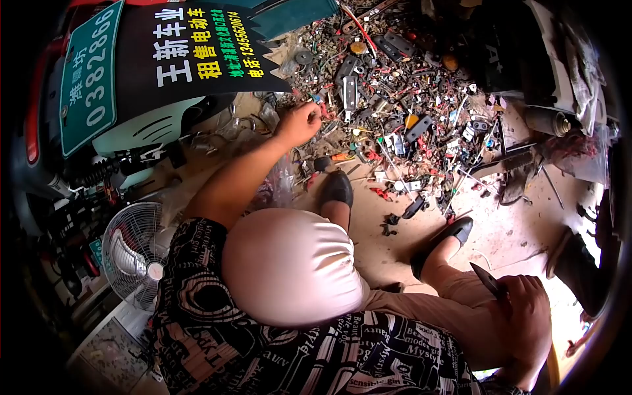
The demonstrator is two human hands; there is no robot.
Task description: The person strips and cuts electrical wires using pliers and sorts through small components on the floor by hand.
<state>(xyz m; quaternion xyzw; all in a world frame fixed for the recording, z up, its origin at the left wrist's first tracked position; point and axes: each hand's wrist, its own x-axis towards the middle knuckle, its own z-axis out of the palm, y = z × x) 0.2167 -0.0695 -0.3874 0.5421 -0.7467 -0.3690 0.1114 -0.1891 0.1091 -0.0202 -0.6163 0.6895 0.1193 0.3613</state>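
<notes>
My left hand (301,125) reaches out over the near left edge of a spread of small scrap parts (375,122). Its fingers are curled closed; small red bits show beside the fingertips, and I cannot make out whether anything is held. Down at the right, by my thigh, my right hand (525,316) is wrapped round a knife (486,279). The dark, pointed blade sticks out toward the upper left, while the handle is hidden in the fist. Among the scrap lie a metal-plated part (349,94) and a dark part with a yellow spot (417,127).
Left of me stands a fan (133,257) with a wire guard. Above it, a vehicle carries a green number plate (91,76) and a black printed flap (197,49). My dark shoes (337,189) rest at the scrap's near edge. Plastic bags (579,158) hang at the right.
</notes>
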